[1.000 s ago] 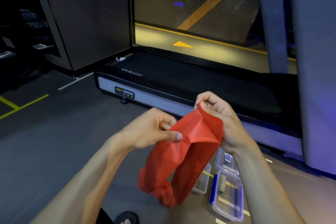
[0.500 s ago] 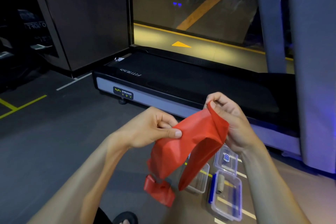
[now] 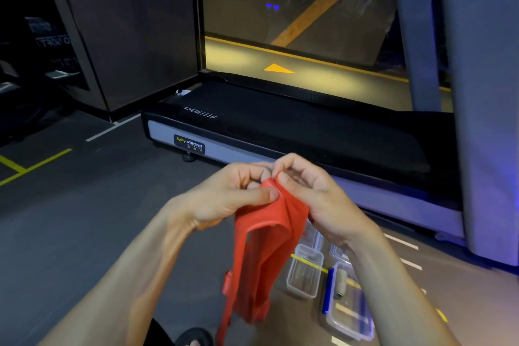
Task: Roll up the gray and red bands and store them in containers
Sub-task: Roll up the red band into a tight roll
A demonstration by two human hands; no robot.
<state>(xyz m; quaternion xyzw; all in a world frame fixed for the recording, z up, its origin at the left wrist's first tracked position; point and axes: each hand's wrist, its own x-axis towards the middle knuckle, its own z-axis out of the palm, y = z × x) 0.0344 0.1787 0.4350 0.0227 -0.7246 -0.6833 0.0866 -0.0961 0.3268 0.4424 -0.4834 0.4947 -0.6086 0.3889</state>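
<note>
A red band (image 3: 261,255) hangs in folds from both hands above the floor. My left hand (image 3: 227,196) pinches its top edge between thumb and fingers. My right hand (image 3: 309,191) pinches the same top edge from the right, fingertips close to the left hand's. On the floor below stands a small clear container (image 3: 304,271) with no lid on. To its right lies a clear container with blue clips (image 3: 346,300) holding a rolled gray band (image 3: 340,284). A further clear piece (image 3: 338,251) is partly hidden behind my right wrist.
A black treadmill (image 3: 280,132) with a gray side rail stands just beyond my hands. Its gray upright (image 3: 488,93) rises at the right. Dark gym flooring with yellow lines (image 3: 33,166) spreads to the left. A sandalled foot (image 3: 193,338) shows at the bottom edge.
My hands have come together at the band's top edge, gathering it narrower. The band now hangs lower and longer, and the view has tilted slightly.
</note>
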